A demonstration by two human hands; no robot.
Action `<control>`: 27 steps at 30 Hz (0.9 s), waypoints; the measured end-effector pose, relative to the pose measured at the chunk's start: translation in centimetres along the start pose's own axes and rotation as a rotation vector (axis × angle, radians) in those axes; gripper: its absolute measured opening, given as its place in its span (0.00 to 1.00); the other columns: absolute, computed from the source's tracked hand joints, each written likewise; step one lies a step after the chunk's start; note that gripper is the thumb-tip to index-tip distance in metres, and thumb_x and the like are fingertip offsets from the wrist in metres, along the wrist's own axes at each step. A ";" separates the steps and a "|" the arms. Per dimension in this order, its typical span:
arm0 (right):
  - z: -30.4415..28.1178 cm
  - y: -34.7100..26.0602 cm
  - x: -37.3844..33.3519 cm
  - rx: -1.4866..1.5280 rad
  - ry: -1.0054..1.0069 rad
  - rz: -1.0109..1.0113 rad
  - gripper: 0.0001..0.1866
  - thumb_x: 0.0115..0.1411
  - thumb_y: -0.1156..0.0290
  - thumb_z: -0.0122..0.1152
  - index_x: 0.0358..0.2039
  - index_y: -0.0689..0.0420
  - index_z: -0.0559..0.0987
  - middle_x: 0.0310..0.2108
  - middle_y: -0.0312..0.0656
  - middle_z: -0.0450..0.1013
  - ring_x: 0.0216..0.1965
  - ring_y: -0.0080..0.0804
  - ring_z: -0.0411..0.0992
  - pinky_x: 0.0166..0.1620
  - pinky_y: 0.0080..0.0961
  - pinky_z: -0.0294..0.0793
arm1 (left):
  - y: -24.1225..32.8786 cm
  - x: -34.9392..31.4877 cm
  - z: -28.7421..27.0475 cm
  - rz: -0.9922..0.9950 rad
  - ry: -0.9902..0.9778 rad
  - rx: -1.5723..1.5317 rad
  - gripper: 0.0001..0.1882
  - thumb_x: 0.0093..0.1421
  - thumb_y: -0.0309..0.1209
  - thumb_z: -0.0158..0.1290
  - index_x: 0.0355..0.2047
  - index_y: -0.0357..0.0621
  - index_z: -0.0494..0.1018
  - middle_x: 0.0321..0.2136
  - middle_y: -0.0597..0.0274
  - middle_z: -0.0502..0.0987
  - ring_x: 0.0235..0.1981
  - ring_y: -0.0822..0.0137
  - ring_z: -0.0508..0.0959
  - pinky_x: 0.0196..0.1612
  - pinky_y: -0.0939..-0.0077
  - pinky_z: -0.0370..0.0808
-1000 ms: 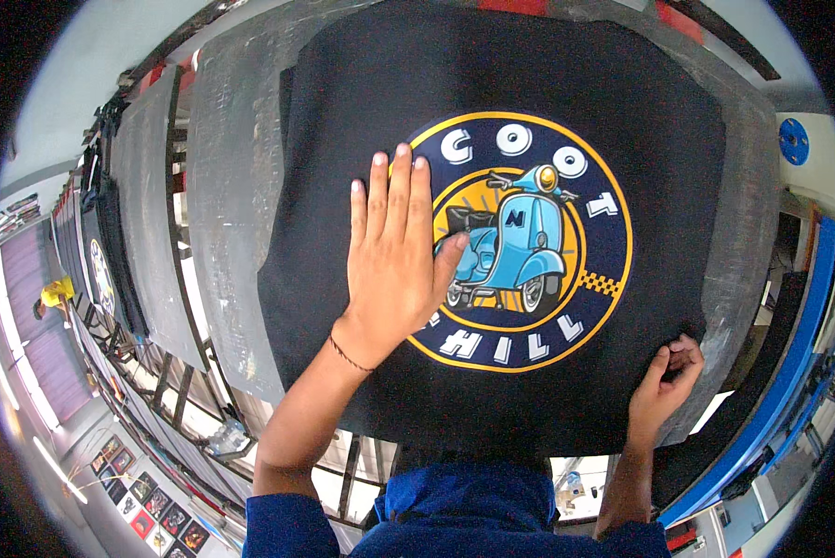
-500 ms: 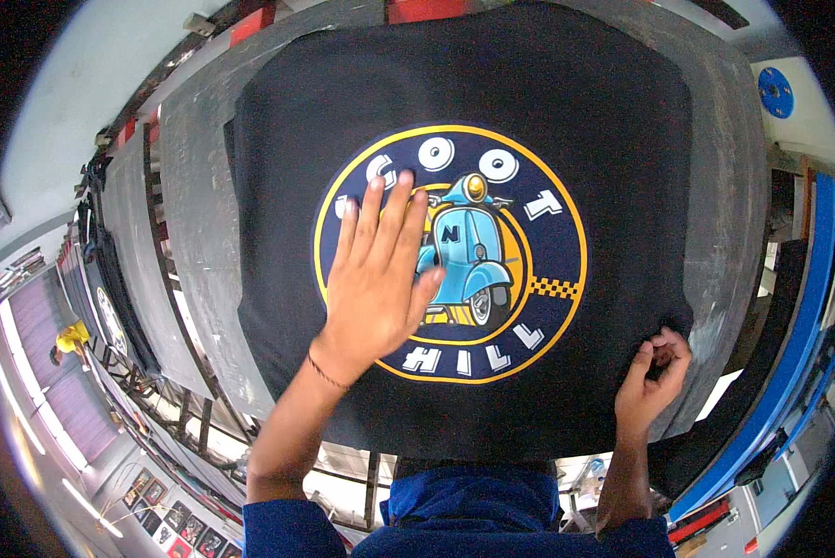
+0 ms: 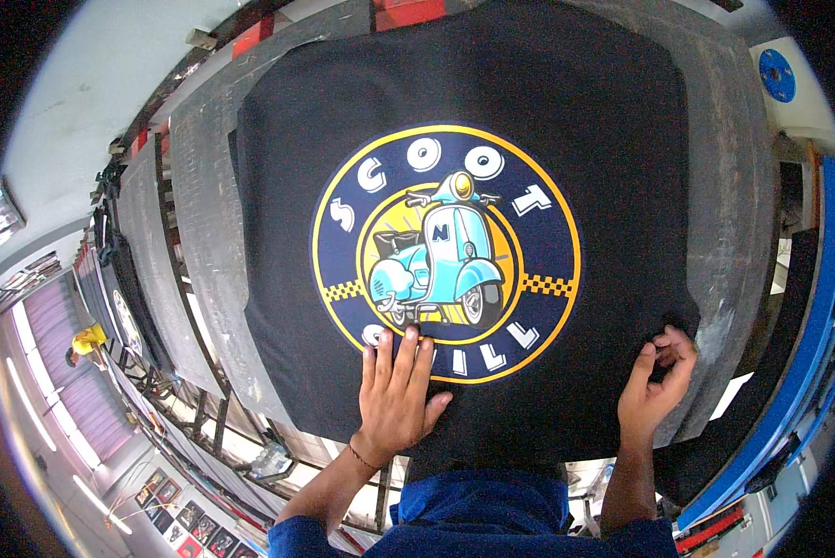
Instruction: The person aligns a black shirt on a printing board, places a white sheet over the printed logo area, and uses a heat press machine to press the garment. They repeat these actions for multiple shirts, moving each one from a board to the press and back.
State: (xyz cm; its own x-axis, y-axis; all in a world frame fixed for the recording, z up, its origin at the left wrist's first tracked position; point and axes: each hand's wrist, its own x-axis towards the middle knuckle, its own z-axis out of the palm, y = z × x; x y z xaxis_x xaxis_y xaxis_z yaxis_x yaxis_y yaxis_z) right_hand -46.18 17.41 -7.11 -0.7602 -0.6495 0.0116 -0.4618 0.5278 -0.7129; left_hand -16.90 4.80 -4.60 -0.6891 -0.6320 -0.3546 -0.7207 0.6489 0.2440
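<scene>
Cloth (image 3: 287,186): the black piece lay flat on the grey board (image 3: 208,251), in the middle of the view, with margins of the board bare at left and right.
Print (image 3: 445,246): a round badge near the cloth's centre showed a light-blue scooter on yellow, ringed by a navy band with white lettering, two chequered bars and a yellow border.
Left hand (image 3: 397,386): palm down, it covered part of the print's lower edge; the fingers were straight and slightly spread, the thumb angled out to the right. A thin bracelet (image 3: 362,458) circled the wrist.
Right hand (image 3: 657,377): it was at the cloth's lower right; the fingers curled toward the thumb, but whether they pinched the cloth could not be told.
Left side: a second board (image 3: 148,265) stood beside the first; farther off, a co-worker (image 3: 86,339) in yellow was near a purple curtain (image 3: 57,312).
Right side: a blue rail (image 3: 789,372) ran below a blue disc (image 3: 777,76).
Lower left: framed pictures (image 3: 190,521) appeared in rows.
</scene>
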 end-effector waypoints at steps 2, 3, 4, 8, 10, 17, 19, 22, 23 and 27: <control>0.0 0.1 -0.1 0.017 0.001 0.000 0.14 0.59 0.77 0.58 0.46 0.63 0.72 0.36 0.41 0.69 0.35 0.29 0.66 0.42 0.25 0.67 | -0.1 -0.9 0.8 -0.012 0.014 0.027 0.39 0.65 0.53 0.42 0.62 0.29 0.58 0.65 0.33 0.54 0.67 0.29 0.49 0.66 0.35 0.43; 0.0 0.1 0.0 0.017 -0.001 0.000 0.14 0.59 0.77 0.58 0.46 0.63 0.72 0.36 0.41 0.69 0.35 0.29 0.66 0.42 0.25 0.67 | -0.1 -1.1 1.0 -0.017 0.020 0.041 0.39 0.64 0.53 0.43 0.62 0.28 0.58 0.65 0.33 0.54 0.67 0.29 0.48 0.66 0.34 0.43; -0.1 0.0 0.0 0.019 -0.004 0.001 0.14 0.59 0.77 0.58 0.46 0.63 0.72 0.36 0.41 0.69 0.35 0.29 0.66 0.42 0.25 0.67 | 0.1 -0.7 0.5 -0.044 0.014 0.019 0.38 0.64 0.50 0.43 0.63 0.28 0.56 0.65 0.32 0.53 0.67 0.28 0.46 0.66 0.34 0.41; -0.2 0.5 -0.3 0.040 0.009 -0.011 0.15 0.59 0.77 0.59 0.47 0.63 0.72 0.36 0.41 0.70 0.34 0.28 0.66 0.41 0.24 0.67 | -1.6 4.2 -1.9 -0.059 0.145 0.022 0.37 0.63 0.45 0.45 0.64 0.28 0.55 0.66 0.34 0.52 0.68 0.31 0.46 0.67 0.37 0.41; 0.0 0.5 -0.3 0.048 0.009 -0.018 0.15 0.59 0.77 0.59 0.47 0.63 0.72 0.36 0.41 0.70 0.34 0.27 0.66 0.41 0.24 0.67 | -2.5 7.3 -3.2 -0.036 0.246 0.013 0.37 0.63 0.45 0.46 0.64 0.29 0.55 0.66 0.36 0.53 0.68 0.34 0.48 0.67 0.41 0.43; -0.1 0.4 -0.2 0.039 0.010 -0.008 0.15 0.58 0.78 0.59 0.47 0.62 0.73 0.36 0.40 0.71 0.34 0.27 0.67 0.41 0.24 0.68 | -4.6 16.4 -6.6 0.127 0.406 0.142 0.34 0.65 0.41 0.44 0.67 0.35 0.52 0.68 0.44 0.52 0.70 0.44 0.48 0.69 0.51 0.44; 0.0 0.6 -0.2 0.034 0.019 -0.020 0.15 0.58 0.78 0.59 0.46 0.61 0.73 0.36 0.40 0.71 0.34 0.27 0.67 0.41 0.24 0.68 | -4.6 17.6 -7.0 0.190 0.389 0.185 0.34 0.65 0.42 0.44 0.67 0.36 0.53 0.68 0.45 0.52 0.70 0.45 0.49 0.69 0.50 0.44; 0.0 0.5 -0.2 0.037 0.026 -0.006 0.15 0.58 0.78 0.59 0.46 0.61 0.73 0.36 0.40 0.71 0.34 0.27 0.67 0.41 0.24 0.68 | -4.0 18.1 -6.7 0.230 0.389 0.168 0.34 0.66 0.44 0.43 0.67 0.37 0.54 0.68 0.47 0.53 0.70 0.45 0.48 0.69 0.49 0.43; 0.0 0.4 -0.2 0.038 0.029 0.005 0.15 0.58 0.78 0.59 0.46 0.61 0.73 0.36 0.40 0.71 0.34 0.27 0.67 0.41 0.24 0.68 | -3.8 18.2 -6.5 0.249 0.388 0.171 0.34 0.66 0.44 0.43 0.67 0.37 0.53 0.68 0.47 0.53 0.70 0.45 0.48 0.69 0.49 0.43; 0.0 0.5 -0.1 0.053 0.020 -0.027 0.15 0.58 0.77 0.59 0.46 0.62 0.73 0.35 0.41 0.71 0.34 0.28 0.67 0.41 0.25 0.68 | -2.4 17.3 -6.2 0.288 0.370 0.194 0.34 0.66 0.45 0.44 0.65 0.34 0.56 0.66 0.45 0.57 0.68 0.45 0.53 0.68 0.48 0.48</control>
State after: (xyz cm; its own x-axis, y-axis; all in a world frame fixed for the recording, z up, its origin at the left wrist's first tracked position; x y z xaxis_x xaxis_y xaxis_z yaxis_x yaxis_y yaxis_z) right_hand -46.38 17.79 -7.48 -0.7568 -0.6521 0.0448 -0.4581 0.4802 -0.7480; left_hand -27.52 -10.30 -5.73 -0.8639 -0.5007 0.0542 -0.4943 0.8636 0.0998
